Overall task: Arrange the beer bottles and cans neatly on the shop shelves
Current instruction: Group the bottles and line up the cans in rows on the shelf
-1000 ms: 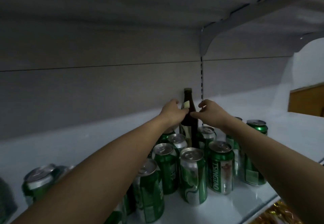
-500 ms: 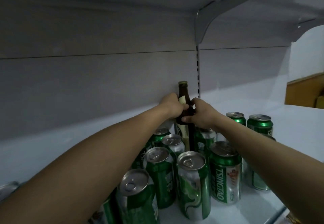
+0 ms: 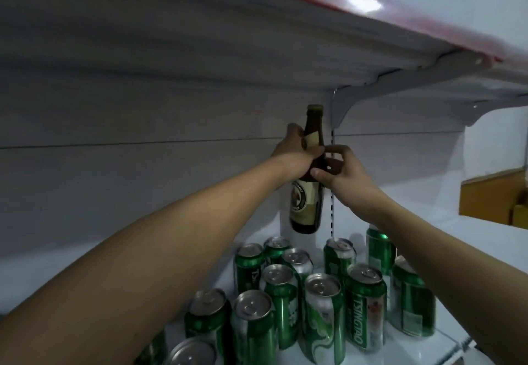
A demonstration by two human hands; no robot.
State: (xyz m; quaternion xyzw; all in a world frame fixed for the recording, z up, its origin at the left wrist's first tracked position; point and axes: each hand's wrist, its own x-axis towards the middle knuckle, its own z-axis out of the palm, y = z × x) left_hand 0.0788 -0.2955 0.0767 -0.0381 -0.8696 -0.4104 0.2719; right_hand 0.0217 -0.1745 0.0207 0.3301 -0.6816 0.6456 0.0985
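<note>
Two bare forearms, seemingly sleeveless, hands (image 3: 297, 150) without rings.

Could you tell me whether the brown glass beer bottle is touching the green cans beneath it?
Apart. The head view shows the brown glass beer bottle held up by both hands, its base clear of the green cans, with white shelf back between.

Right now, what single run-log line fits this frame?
stage: lifting | object: brown beer bottle clear of green cans | left hand: gripping neck | right hand: gripping shoulder | bottle: upright, airborne
</note>
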